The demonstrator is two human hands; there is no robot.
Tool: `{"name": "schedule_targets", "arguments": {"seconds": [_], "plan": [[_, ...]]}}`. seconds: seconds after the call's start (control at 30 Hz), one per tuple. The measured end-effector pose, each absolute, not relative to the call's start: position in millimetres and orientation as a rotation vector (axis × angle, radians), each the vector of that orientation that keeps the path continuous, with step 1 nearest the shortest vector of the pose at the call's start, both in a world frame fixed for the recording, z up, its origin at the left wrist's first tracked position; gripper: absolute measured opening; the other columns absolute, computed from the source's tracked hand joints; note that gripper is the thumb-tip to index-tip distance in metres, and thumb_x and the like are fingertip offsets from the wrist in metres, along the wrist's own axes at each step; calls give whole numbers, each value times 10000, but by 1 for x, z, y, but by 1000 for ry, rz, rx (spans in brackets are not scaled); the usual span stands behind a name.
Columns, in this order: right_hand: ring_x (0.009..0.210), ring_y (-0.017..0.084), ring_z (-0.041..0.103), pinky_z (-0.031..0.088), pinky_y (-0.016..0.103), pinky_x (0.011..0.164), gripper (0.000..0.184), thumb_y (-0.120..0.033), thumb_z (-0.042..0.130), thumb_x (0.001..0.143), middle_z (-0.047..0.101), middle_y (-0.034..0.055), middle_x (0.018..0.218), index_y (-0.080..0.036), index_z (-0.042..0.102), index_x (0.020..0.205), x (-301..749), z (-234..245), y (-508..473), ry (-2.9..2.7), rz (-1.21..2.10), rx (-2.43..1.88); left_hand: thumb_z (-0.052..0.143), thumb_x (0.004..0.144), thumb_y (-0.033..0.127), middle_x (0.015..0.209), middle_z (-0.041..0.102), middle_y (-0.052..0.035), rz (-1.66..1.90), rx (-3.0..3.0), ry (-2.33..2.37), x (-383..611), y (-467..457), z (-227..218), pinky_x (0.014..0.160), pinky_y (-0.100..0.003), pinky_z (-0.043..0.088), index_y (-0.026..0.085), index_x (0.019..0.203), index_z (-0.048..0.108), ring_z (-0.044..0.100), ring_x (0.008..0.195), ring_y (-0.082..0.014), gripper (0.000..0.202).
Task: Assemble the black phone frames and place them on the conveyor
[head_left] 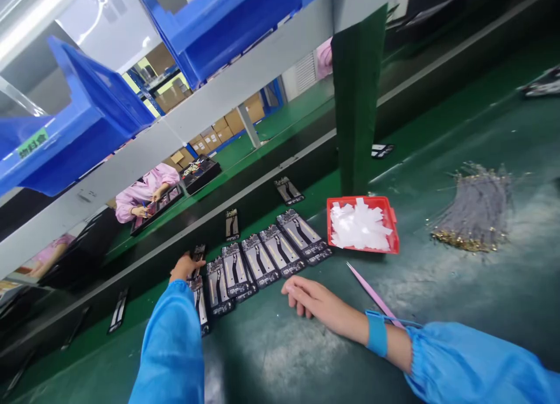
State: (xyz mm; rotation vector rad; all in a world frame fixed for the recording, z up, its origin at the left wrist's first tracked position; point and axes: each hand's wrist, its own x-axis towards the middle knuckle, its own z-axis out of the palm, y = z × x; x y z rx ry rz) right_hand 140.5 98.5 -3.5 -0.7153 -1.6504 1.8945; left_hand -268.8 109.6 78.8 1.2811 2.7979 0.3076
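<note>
My left hand [186,267] reaches to the far edge of the bench, its thumb and fingers closed round a phone circuit-board assembly [199,253]. Just below it lies another assembly [199,302], partly covered by my blue sleeve. To the right, several more phone board assemblies [261,261] stand in a slanted row, some overlapping, each with a black flex cable down its middle. My right hand [312,296] hovers or rests near the row's right end, fingers loosely curled with nothing visible in them. Pink tweezers [371,290] lie beside my right wrist, partly behind it.
A red tray [394,226] holds white slips. Right of it lies a bundle of thin grey wires [481,206]. A green post [359,101] rises behind the tray. More assemblies [289,190] lie on the green strip beyond. Blue bins [100,112] sit overhead; a co-worker [146,188] works opposite.
</note>
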Motion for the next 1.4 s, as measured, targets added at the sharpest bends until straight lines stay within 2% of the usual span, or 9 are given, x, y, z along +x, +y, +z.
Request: {"name": "schedule_targets", "arguments": {"seconds": [0.1,0.3,0.43,0.57,0.73,0.9,1.03,1.2,1.4], "plan": [[644,152,580,426,263,546,458,-634,492,947,630,30,803,-190,599,918,142,0,97,-1695,1880,-720,895,564,166,1110,754,-185,455,1247,2802,-274,93,90,970,-490,515,137,1276,618,684,1148,-419,764],[659,160,588,450,292,637,344,-483,484,991,638,20,758,-189,626,886,148,14,93,-1781,1675,-689,817,697,260,1464,550,-231,998,1299,2747,-247,90,114,1128,-487,424,125,1483,429,505,1396,-409,886],[653,151,542,408,275,622,246,-400,532,977,595,-8,726,-193,664,986,152,23,86,-1900,1578,-674,765,798,386,1322,677,-137,1208,1286,2389,-158,73,85,1029,-385,532,180,1463,477,670,1208,-285,753],[630,135,493,360,262,608,172,-340,553,966,522,-38,688,-200,555,866,155,25,82,-2034,1522,-665,885,719,357,1501,570,-110,1554,1026,1653,-42,51,42,1171,-370,411,240,1485,469,545,1388,-268,880],[672,147,463,348,264,626,220,-249,450,996,495,-25,728,-227,395,785,159,23,97,-2046,1312,-744,722,884,505,1322,696,-126,1412,858,1454,-9,38,29,1108,-409,477,195,1303,642,624,1286,-286,527],[607,131,454,303,257,593,195,-227,572,944,496,-42,700,-230,417,826,165,16,113,-2090,959,-808,594,993,379,1211,751,-121,1215,1466,1648,-24,22,17,1038,-420,530,202,1223,680,718,1113,-268,302],[632,142,532,376,256,601,187,-275,628,951,560,-27,727,-227,474,857,168,11,109,-1953,755,-810,538,1005,285,1428,643,-158,1212,1758,1454,-15,14,7,1089,-456,512,221,1403,580,652,1278,-295,406],[758,163,639,475,275,706,175,-284,683,980,680,12,819,-208,573,868,164,7,104,-2073,637,-671,591,983,388,1045,762,-104,1336,1511,1818,-14,17,2,919,-398,567,203,1105,685,730,1010,-277,241],[910,182,670,526,290,807,142,-218,643,1007,714,55,1003,-195,664,1145,163,1,107,-2303,580,-509,606,963,519,1021,734,-58,1370,1172,1636,-13,24,4,902,-348,559,210,1135,656,704,977,-228,357]]}}
